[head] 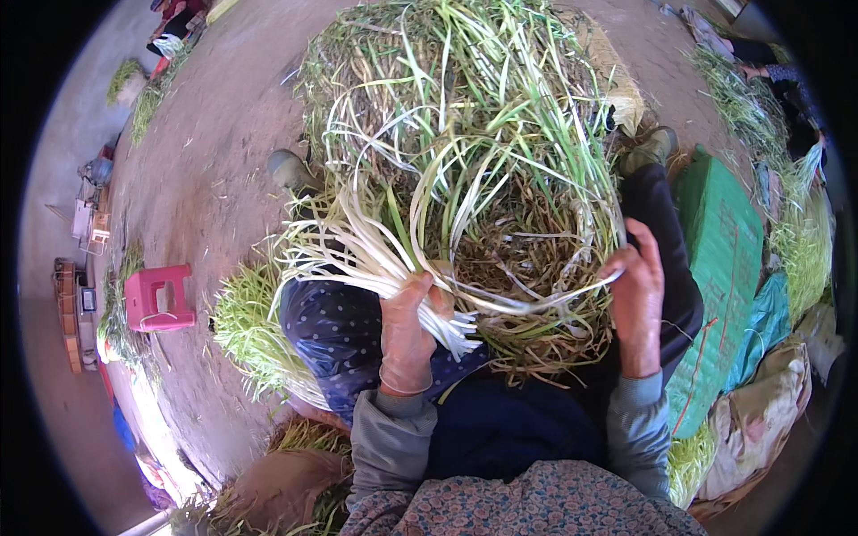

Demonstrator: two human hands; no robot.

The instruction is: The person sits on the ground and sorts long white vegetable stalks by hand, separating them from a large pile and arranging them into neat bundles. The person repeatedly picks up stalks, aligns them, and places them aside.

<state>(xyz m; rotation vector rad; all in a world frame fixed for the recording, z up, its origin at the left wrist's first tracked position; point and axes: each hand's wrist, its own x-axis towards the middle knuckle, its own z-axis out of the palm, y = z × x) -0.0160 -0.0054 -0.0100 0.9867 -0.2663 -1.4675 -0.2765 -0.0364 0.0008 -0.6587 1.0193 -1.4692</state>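
Observation:
My left hand (407, 335), in a thin clear glove, grips a bundle of long white stalks (375, 258) that look like blanched garlic chives. Their trimmed-looking ends (456, 335) stick out below the fist. My right hand (638, 295) pinches a thin pale strand (549, 301) at my right; it stretches across toward the left fist. Between and beyond my hands spreads a large heap of green and white stalks (462, 114). Brown, withered leaves (529, 234) lie at its near side. Polka-dot cloth (335, 328) covers my left knee.
A bunch of yellow-green stalks (251, 328) lies left of my knee, with a pink plastic stool (161, 298) farther left. To my right are a green woven bag (717, 288) and a beige sack (764, 415). Other people (177, 20) sit at the upper left and right edges.

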